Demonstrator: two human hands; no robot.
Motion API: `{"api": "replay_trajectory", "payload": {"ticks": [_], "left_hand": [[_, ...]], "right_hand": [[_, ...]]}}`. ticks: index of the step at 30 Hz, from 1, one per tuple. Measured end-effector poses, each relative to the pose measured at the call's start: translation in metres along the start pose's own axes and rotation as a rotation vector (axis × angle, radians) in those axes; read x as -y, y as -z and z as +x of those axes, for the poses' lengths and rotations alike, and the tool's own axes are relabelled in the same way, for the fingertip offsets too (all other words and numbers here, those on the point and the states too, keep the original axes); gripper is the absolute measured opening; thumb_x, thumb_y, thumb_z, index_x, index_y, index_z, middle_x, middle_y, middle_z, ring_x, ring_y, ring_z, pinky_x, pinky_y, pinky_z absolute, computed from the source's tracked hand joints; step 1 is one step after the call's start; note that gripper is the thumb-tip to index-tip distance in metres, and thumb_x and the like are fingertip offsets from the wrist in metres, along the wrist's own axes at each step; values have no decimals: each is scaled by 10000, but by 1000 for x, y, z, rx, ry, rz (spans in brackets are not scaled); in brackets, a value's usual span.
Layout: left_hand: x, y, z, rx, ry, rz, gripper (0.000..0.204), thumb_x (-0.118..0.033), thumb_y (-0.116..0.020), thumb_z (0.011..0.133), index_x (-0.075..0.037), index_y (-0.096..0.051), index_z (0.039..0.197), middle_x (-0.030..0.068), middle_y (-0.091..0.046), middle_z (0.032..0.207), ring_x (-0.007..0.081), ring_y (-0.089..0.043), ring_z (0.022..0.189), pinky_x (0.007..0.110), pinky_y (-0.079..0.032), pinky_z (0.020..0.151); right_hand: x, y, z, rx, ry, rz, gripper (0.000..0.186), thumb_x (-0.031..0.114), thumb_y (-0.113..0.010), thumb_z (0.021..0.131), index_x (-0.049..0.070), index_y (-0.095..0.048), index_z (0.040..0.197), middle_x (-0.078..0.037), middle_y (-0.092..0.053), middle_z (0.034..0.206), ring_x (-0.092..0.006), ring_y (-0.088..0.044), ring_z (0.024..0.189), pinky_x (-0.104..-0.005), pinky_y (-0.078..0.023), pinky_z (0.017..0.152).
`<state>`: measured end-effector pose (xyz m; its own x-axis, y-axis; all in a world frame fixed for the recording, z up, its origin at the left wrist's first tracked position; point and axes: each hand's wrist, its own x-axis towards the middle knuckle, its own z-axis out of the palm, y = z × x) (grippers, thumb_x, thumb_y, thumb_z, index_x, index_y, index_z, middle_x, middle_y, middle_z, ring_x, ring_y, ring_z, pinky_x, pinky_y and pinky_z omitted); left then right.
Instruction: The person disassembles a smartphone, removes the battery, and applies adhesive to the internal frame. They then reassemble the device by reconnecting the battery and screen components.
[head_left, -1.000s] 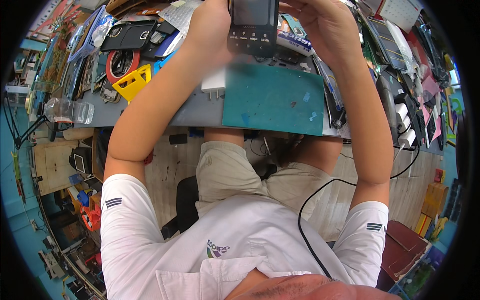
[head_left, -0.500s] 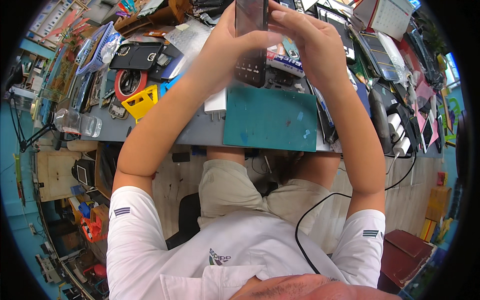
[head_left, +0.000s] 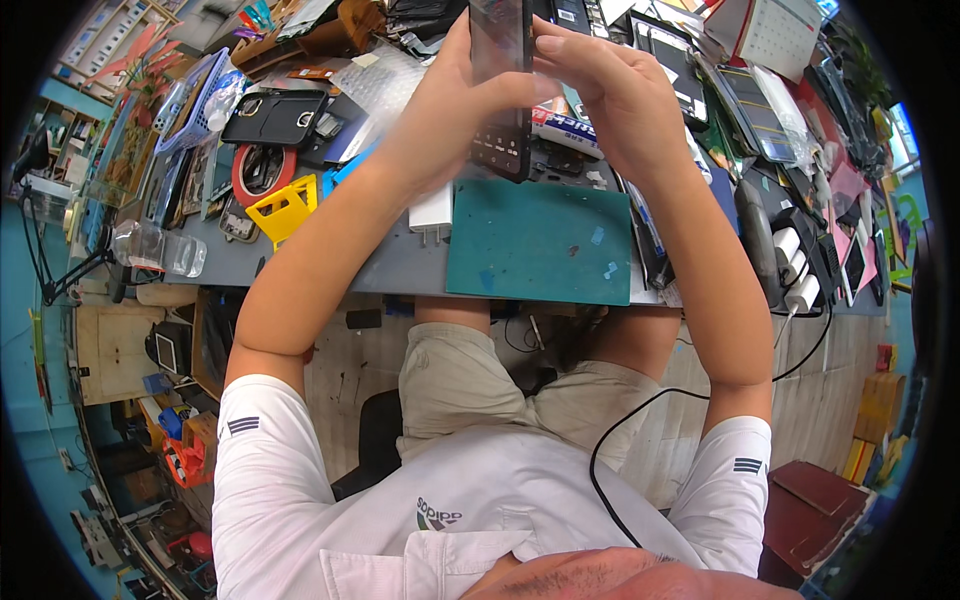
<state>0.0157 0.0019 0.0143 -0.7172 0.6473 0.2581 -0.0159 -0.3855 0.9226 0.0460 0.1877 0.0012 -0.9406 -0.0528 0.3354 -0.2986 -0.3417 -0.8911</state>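
I hold a dark smartphone (head_left: pixel 503 60) upright above the far middle of the desk, its lit screen facing me. My left hand (head_left: pixel 455 100) is closed round its left side, the thumb lying across the front of the screen. Against the phone's right edge, my right hand (head_left: pixel 625 95) has its fingers bent and gripping; some fingertips are hidden there. Rows of small marks glow low on the screen. Beneath the phone lies a green work mat (head_left: pixel 540 240), with a white charger plug (head_left: pixel 431 212) at its left edge.
Left of my arm are a yellow phone stand (head_left: pixel 283 210), a roll of red tape (head_left: pixel 262 172), a black phone case (head_left: pixel 273 117) and a clear plastic bottle (head_left: pixel 160 248). On the right stand a power strip with white plugs (head_left: pixel 795 268) and a desk calendar (head_left: pixel 780 40). A black cable (head_left: pixel 640 405) hangs beside me.
The phone has shifted slightly downward, and its screen has changed from a keypad of digits to small icons. Both hands keep nearly the same pose around it.
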Motion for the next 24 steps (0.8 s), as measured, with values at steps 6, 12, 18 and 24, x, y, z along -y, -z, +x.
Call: {"api": "replay_trajectory", "payload": {"ticks": [6, 12, 18, 24], "left_hand": [[-5, -7, -4, 12, -31, -34, 753, 22, -664, 915, -99, -284, 1553, 63, -565, 1323, 109, -634, 1093, 274, -562, 891], [1, 2, 0, 4, -2, 2, 737, 19, -668, 913, -95, -299, 1541, 61, -567, 1316, 105, -628, 1100, 274, -552, 900], [1, 2, 0, 31, -19, -2, 691, 0, -676, 909, -85, -337, 1506, 52, -575, 1280, 97, -627, 1079, 267, -546, 896], [2, 2, 0, 21, -8, 7, 664, -5, -677, 909, -83, -354, 1484, 48, -579, 1249, 91, -627, 1067, 265, -542, 901]], "right_hand": [[0, 2, 1, 8, -4, -17, 382, 156, -629, 980, -140, -680, 1215, -210, -662, 1351, -225, -667, 1188, -320, -439, 1104], [-3, 5, 1, -11, -17, -29, 359, 151, -656, 968, -127, -701, 1191, -192, -676, 1333, -197, -672, 1156, -308, -454, 1078], [-2, 4, 1, -13, -12, -37, 358, 154, -664, 963, -119, -705, 1192, -184, -680, 1328, -193, -669, 1157, -310, -461, 1069], [-2, 4, 0, -23, -20, -61, 364, 161, -671, 959, -114, -706, 1195, -174, -685, 1321, -178, -670, 1134, -300, -472, 1047]]}}
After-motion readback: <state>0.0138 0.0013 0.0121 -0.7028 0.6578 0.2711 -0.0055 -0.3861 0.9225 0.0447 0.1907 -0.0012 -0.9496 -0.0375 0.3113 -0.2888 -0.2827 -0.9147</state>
